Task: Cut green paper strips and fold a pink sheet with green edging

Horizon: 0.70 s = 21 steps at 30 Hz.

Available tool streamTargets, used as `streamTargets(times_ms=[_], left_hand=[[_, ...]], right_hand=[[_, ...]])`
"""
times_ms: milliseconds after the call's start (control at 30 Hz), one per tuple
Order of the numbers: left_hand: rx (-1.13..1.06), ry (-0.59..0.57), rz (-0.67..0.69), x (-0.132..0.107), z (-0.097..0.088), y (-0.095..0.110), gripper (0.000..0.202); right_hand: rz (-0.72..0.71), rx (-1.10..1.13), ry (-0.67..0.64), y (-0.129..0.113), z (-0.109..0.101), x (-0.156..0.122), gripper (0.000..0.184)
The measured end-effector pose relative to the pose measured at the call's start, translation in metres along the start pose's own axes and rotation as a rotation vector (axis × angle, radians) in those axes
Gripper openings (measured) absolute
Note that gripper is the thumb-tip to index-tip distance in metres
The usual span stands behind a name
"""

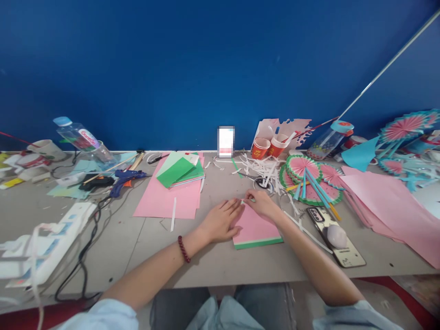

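Observation:
A sheet of pink paper (pixel 255 225) lies on the table in front of me, with a white and green band (pixel 259 243) along its near edge. My left hand (pixel 221 221) rests flat on the paper's left side, fingers stretched out and holding nothing. At the far edge of the paper, my right hand (pixel 263 204) is closed, thumb and fingers pinching the paper there. The fold or edge under those fingertips is partly hidden. Just beyond my right hand lie scissors (pixel 263 183) among white paper strips (pixel 264 167).
Green sheets (pixel 177 172) top a pink stack (pixel 151 201) at left, near a blue glue gun (pixel 125 178) and power strip (pixel 63 243). At right are paper fans (pixel 305 172), a phone (pixel 349 252) and pink sheets (pixel 388 197). Red paper cups (pixel 260 149) stand by the blue wall.

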State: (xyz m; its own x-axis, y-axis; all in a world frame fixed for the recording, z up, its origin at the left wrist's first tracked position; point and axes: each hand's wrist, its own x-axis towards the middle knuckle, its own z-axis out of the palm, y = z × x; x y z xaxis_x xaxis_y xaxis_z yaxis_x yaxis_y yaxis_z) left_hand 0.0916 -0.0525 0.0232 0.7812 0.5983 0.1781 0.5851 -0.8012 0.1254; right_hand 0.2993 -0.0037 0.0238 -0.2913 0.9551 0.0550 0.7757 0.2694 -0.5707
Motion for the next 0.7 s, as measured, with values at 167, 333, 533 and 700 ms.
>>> streamTargets(times_ms=[167, 333, 533, 700], left_hand=[[0.030, -0.005, -0.047, 0.0023, 0.0010, 0.0020, 0.065], [0.121, 0.007, -0.013, 0.0034, -0.0042, 0.0052, 0.059], [0.153, 0.013, 0.012, 0.0034, -0.0064, 0.0046, 0.056], [0.103, 0.035, 0.021, 0.0008, -0.0026, 0.0036, 0.050]], right_hand=[[0.006, -0.010, 0.015, 0.0006, 0.0013, 0.0002, 0.006], [0.018, -0.001, 0.008, -0.0009, 0.0002, 0.0000, 0.007], [0.039, 0.000, -0.004, -0.0035, -0.0013, -0.0008, 0.007], [0.031, 0.010, -0.005, -0.0035, -0.0017, -0.0009, 0.006]])
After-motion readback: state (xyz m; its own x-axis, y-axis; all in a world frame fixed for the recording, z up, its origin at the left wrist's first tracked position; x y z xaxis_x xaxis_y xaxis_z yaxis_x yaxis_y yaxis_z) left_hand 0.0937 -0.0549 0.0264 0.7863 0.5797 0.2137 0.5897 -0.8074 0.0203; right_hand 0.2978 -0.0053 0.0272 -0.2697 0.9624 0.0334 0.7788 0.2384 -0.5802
